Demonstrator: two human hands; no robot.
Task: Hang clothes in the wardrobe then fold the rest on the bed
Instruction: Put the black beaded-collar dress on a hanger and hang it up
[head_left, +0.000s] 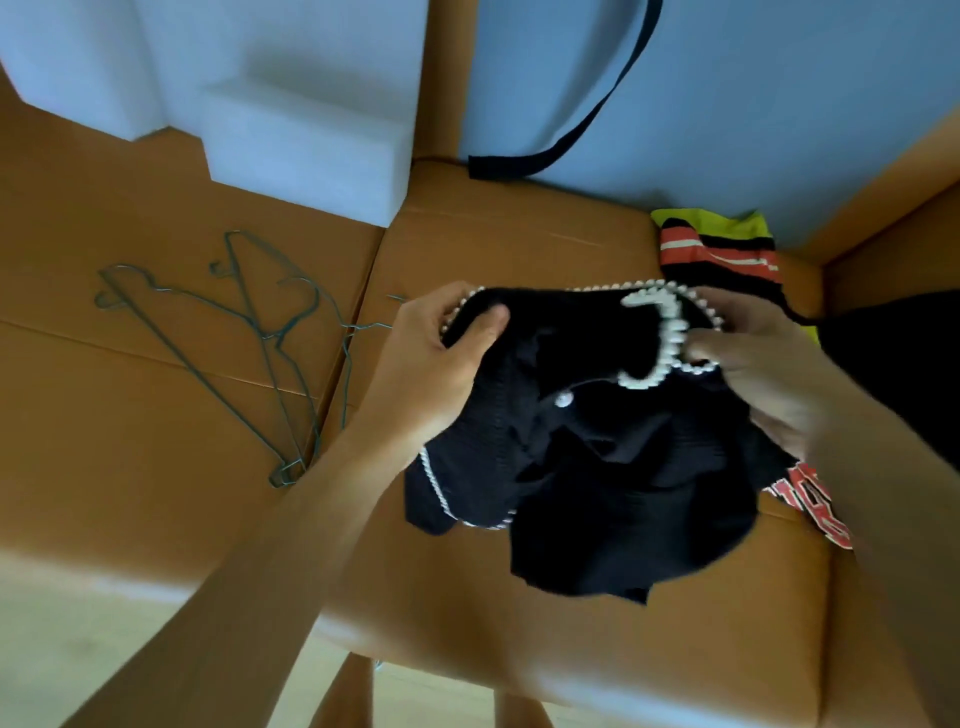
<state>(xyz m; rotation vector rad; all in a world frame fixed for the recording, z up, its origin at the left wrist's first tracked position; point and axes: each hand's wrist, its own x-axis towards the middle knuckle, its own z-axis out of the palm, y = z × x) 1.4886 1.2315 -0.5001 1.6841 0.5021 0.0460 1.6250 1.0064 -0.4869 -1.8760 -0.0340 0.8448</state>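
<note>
A black knit top (597, 467) with white pearl trim hangs bunched between both my hands above the brown cardboard-covered bed (156, 415). My left hand (441, 358) grips its upper left edge, thumb pressed on the fabric. My right hand (763, 364) pinches the pearl-trimmed neckline at the upper right. Several green wire hangers (260, 332) lie tangled on the cardboard to the left of my left arm.
A neon-yellow garment with orange and black stripes (722, 249) lies behind the top. A red-lettered garment (815, 509) shows under my right arm. White foam blocks (301, 130) stand at the back left. A black strap (587, 119) hangs down the blue wall.
</note>
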